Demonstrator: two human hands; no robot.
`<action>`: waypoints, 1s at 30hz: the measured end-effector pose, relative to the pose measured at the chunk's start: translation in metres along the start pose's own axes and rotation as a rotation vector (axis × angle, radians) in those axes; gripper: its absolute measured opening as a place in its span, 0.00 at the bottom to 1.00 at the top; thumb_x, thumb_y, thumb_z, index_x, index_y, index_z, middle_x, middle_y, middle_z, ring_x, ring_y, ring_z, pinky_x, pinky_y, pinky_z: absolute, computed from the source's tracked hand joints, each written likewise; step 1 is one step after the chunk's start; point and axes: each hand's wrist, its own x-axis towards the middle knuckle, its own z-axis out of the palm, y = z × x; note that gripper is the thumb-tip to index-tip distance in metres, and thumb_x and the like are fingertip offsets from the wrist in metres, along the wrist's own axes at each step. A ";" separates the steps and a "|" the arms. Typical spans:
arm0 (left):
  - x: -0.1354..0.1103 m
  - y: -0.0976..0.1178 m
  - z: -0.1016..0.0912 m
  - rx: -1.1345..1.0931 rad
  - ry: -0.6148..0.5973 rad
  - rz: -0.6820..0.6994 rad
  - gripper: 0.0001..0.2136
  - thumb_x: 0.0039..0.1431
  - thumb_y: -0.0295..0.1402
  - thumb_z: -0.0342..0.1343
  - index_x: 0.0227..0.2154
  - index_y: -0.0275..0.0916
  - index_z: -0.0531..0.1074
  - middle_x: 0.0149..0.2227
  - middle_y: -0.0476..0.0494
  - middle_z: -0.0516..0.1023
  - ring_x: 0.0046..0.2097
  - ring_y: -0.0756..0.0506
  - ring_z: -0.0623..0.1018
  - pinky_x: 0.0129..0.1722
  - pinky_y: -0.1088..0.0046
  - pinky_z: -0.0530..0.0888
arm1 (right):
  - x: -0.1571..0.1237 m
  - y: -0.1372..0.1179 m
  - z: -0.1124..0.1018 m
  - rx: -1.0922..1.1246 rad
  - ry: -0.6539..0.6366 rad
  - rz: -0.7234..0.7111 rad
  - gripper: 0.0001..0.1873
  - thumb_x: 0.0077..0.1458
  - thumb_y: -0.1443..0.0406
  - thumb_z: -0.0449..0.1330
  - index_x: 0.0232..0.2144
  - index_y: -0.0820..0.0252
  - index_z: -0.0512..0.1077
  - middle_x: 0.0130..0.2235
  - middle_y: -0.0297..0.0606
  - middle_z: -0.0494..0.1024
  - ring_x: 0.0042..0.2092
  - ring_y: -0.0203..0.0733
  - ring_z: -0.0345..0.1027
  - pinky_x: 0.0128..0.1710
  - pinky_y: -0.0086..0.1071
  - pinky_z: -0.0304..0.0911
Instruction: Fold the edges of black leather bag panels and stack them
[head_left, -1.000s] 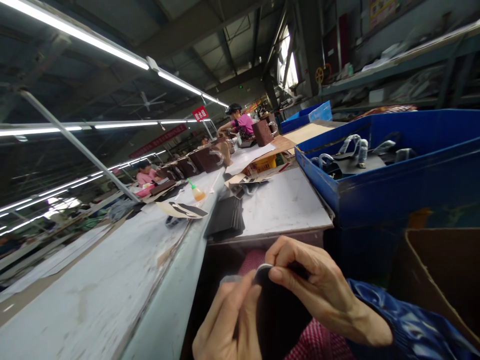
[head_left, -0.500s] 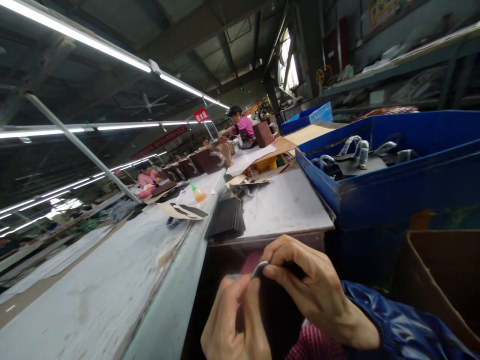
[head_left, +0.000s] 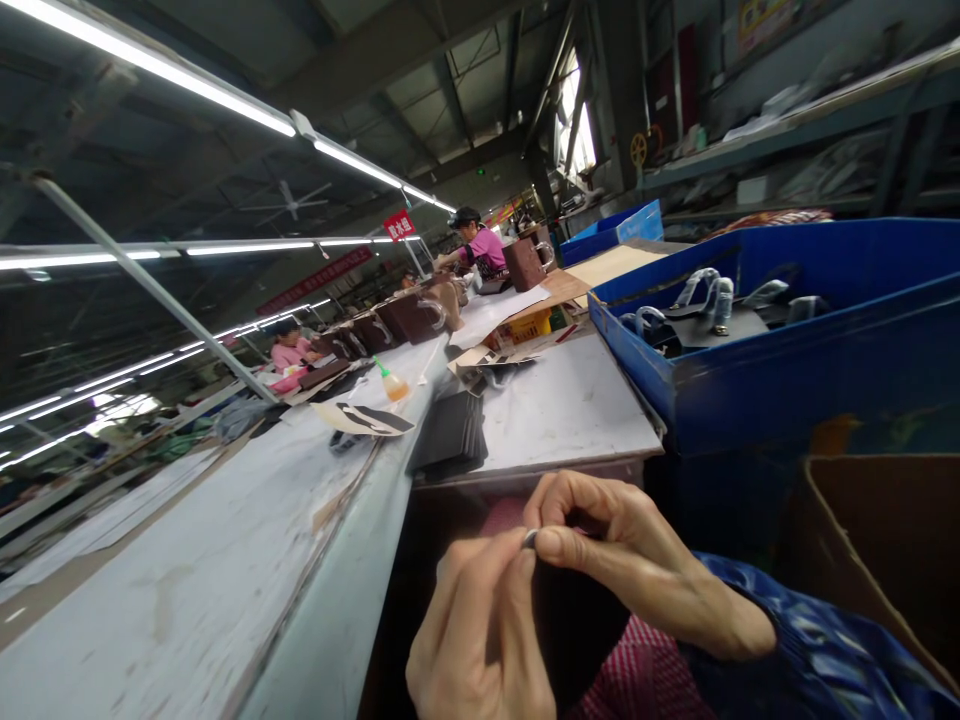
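Low in the head view, both my hands hold a dark leather piece (head_left: 574,625) over my lap. My left hand (head_left: 480,640) grips its left side with fingers closed. My right hand (head_left: 630,560), in a blue sleeve, pinches the piece's light top edge between thumb and forefinger. Most of the piece is hidden behind my fingers.
A stack of dark pieces (head_left: 450,435) lies on the grey worktable (head_left: 570,405). A blue bin (head_left: 787,370) with metal-handled parts stands to the right, a cardboard box (head_left: 885,540) below it. A long conveyor table (head_left: 187,570) runs left, with a glue bottle (head_left: 393,382). Other workers sit farther along.
My hands have drawn closer together on the dark piece. My left hand has risen so its fingers meet my right thumb at the top edge.
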 end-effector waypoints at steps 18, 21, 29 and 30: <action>0.048 -0.047 -0.029 -0.873 -0.507 -0.047 0.07 0.66 0.32 0.52 0.32 0.40 0.71 0.28 0.48 0.64 0.37 0.48 0.67 0.41 0.71 0.68 | 0.060 0.009 -0.019 -0.168 -0.777 -0.113 0.33 0.62 0.44 0.53 0.46 0.72 0.72 0.44 0.46 0.76 0.46 0.40 0.70 0.47 0.30 0.67; 0.047 -0.051 -0.033 -0.874 -0.519 -0.054 0.06 0.66 0.32 0.52 0.33 0.41 0.72 0.29 0.48 0.66 0.38 0.48 0.68 0.42 0.71 0.68 | 0.061 0.025 -0.013 -0.011 -0.777 0.017 0.31 0.53 0.43 0.62 0.37 0.68 0.73 0.36 0.37 0.74 0.38 0.34 0.68 0.41 0.26 0.65; 0.013 -0.055 -0.072 -0.555 -0.426 -0.599 0.33 0.53 0.62 0.53 0.52 0.44 0.72 0.50 0.42 0.77 0.50 0.42 0.78 0.46 0.74 0.75 | 0.046 0.022 -0.013 -0.317 -0.461 -0.219 0.12 0.62 0.61 0.61 0.30 0.65 0.73 0.31 0.34 0.72 0.33 0.31 0.65 0.33 0.24 0.60; 0.010 -0.053 -0.074 -0.493 -0.411 -0.640 0.36 0.49 0.64 0.56 0.54 0.44 0.71 0.50 0.43 0.79 0.50 0.43 0.79 0.47 0.75 0.75 | 0.045 0.021 -0.012 -0.393 -0.426 -0.267 0.11 0.63 0.63 0.61 0.30 0.65 0.73 0.32 0.35 0.72 0.33 0.31 0.66 0.33 0.24 0.60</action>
